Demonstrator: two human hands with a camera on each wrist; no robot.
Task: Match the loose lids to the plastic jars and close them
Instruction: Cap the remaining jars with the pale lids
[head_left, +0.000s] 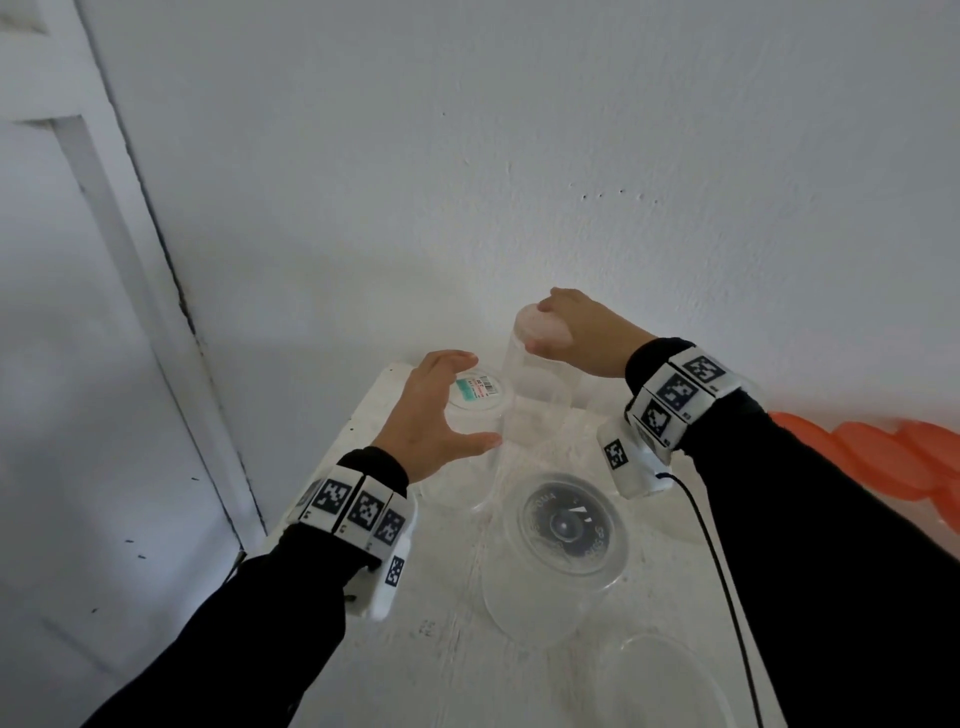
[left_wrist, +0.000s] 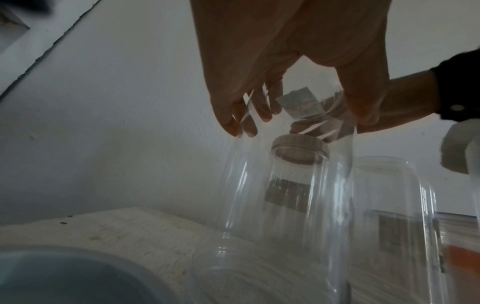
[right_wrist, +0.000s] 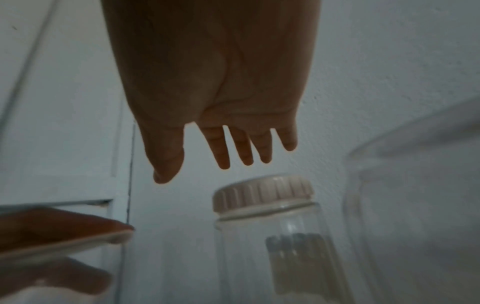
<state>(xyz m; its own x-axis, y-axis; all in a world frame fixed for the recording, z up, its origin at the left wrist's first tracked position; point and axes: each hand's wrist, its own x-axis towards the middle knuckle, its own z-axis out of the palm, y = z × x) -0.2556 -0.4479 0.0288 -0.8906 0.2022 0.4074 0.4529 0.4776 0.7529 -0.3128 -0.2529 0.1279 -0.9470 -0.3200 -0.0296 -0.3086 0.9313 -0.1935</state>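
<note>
A tall clear jar (head_left: 530, 400) stands at the back of the white table (head_left: 395, 649), with a ribbed beige lid (right_wrist: 262, 193) seated on its neck. My right hand (head_left: 550, 322) hovers over that lid; in the right wrist view its fingers (right_wrist: 223, 152) are straight and spread, a small gap above the lid. Just left stands a shorter clear jar whose lid carries a price sticker (head_left: 480, 389). My left hand (head_left: 470, 402) grips this jar's top, fingers on the far side and thumb on the near side. The sticker (left_wrist: 301, 102) shows from beneath between them.
A wide open jar (head_left: 566, 530) with a dark disc showing in its base stands near the middle. Another clear container (head_left: 660, 686) sits at the front right. Orange lids (head_left: 883, 457) lie right, a grey-blue round rim (left_wrist: 52, 277) lower left. Wall behind, door left.
</note>
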